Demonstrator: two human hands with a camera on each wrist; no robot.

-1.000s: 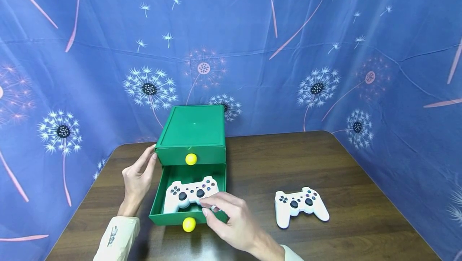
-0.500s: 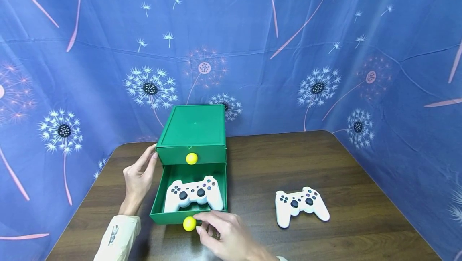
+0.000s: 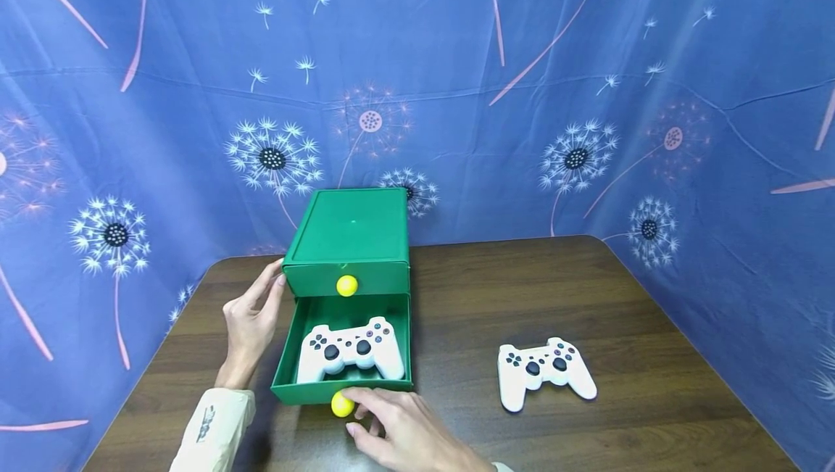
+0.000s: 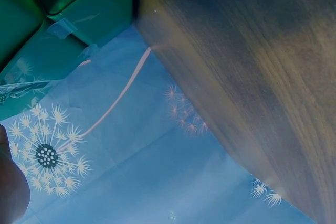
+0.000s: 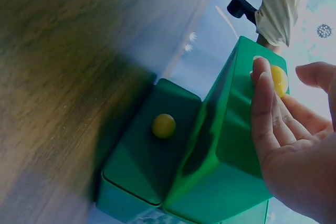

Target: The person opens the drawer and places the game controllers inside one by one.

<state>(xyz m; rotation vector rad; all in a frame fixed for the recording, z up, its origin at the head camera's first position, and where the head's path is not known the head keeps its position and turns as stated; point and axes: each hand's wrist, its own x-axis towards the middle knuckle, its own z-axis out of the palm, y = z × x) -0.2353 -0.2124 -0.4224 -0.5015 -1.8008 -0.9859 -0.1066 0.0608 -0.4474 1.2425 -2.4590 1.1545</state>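
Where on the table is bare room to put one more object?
Bare tabletop lies between the green box and the loose controller, behind that controller up to the curtain, and to its right. Crowded: the open lower drawer, where another controller lies and the right hand touches the yellow knob, and the box's left side, where the left hand rests.

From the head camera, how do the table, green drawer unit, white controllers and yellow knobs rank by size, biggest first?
1. Table
2. Green drawer unit
3. Drawer controller, table controller: look alike
4. Upper knob, lower knob: look alike
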